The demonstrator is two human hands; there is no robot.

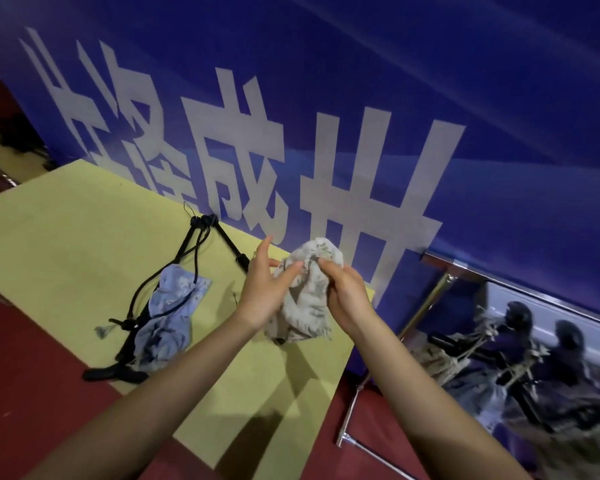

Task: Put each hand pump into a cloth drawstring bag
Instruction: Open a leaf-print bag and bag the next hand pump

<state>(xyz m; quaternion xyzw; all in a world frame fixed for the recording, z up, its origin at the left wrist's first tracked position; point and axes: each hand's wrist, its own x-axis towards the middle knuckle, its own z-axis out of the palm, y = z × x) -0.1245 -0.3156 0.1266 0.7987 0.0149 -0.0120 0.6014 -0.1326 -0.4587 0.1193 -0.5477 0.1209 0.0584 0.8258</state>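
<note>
Both of my forearms reach up from the bottom edge, and between them I hold a beige cloth drawstring bag in the air above the right end of the yellow table. My right hand has its fingers curled into the crumpled fabric near the bag's gathered upper part, pinching it. My left hand is against the bag's left side, thumb on the cloth and fingers mostly straight and spread, one pointing up; I count it as relaxed and touching, not gripping. The bag looks wrinkled and bunched, frayed along its lower edge, with something dark just showing at the bottom; I cannot tell what is inside. On the table to the left lies a light blue cloth bag, partly draped over a black hand pump whose hose loops across the fabric. Another black pump lies farther back, next to the blue banner with large white characters that stands along the table's far edge. To the right, behind a metal frame, sits a blurred pile of dark pumps and tied cloth bags.
</note>
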